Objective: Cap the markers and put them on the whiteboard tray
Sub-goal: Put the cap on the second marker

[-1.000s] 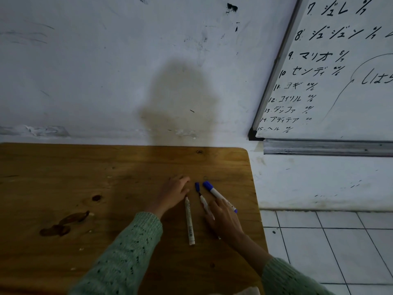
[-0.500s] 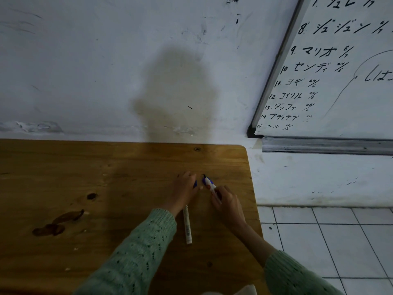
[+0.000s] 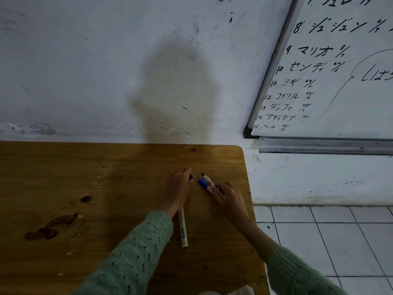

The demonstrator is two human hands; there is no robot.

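Right hand (image 3: 228, 195) grips markers (image 3: 206, 184) near the table (image 3: 241, 165) edge.

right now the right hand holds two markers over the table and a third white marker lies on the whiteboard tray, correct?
Not quite. The right hand does hold the two markers, but the third white marker lies on the wooden table, by the left wrist, not on the whiteboard tray. The head view shows it.

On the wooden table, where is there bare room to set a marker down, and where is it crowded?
Free: the wooden table left of the left hand, above the dark stains; also the strip along the wall. Crowded: the right end, where the right hand holds markers and a white marker lies.
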